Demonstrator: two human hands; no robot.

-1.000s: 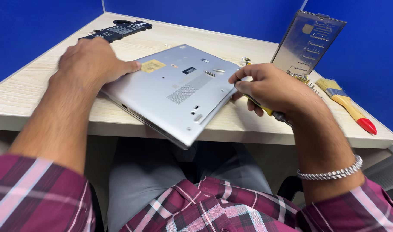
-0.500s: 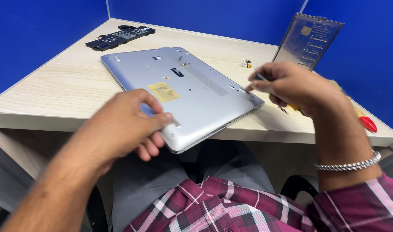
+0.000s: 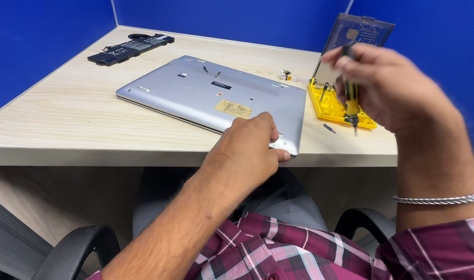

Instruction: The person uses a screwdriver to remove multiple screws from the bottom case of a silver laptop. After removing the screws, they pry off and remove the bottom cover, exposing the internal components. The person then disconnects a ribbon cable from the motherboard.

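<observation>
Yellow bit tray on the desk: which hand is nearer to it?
Right. The right hand hovers just above the yellow bit tray, holding a screwdriver. The left hand rests on the laptop's near corner, farther left.

Your left hand rests on the laptop's matt, smooth silver metal shell; at 3 o'clock, your right hand grips a glossy yellow-and-black plastic screwdriver above pale wood-grain desk.
</observation>
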